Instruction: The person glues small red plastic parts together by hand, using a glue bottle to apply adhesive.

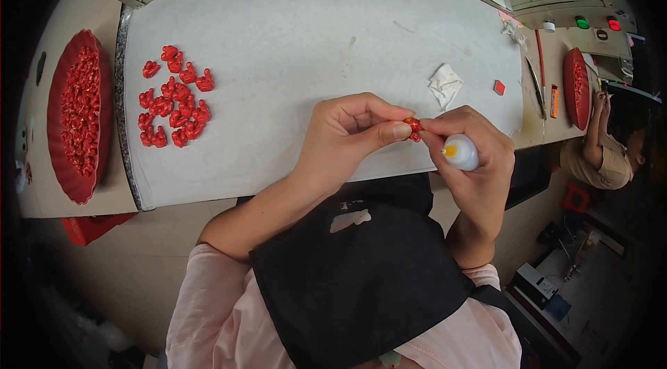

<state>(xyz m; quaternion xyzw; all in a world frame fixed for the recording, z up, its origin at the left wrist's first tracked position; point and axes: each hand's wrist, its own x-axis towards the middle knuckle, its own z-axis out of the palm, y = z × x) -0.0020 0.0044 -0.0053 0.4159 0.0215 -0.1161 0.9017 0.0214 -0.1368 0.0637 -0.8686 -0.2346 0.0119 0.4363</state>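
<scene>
Between the fingertips of both hands is a small glossy red figurine [415, 127], partly hidden by the fingers. My left hand [345, 131] pinches it from the left with thumb and forefinger. On the other side, my right hand [481, 138] touches it with thumb and forefinger tips. That same hand also keeps a white squeeze bottle [466, 154] with a yellow tip tucked in its grip. Similar red figurines [178, 106] lie in a loose cluster on the left part of the white work surface [299, 42].
A crumpled white cloth [445, 85] and a red diamond-shaped piece [499, 87] lie beyond my right hand. Red scalloped trays hold small red pieces at far left [55, 119] and far right [568, 101]. Tweezers [536, 87] lie at right. Another person [601, 153] sits farther right.
</scene>
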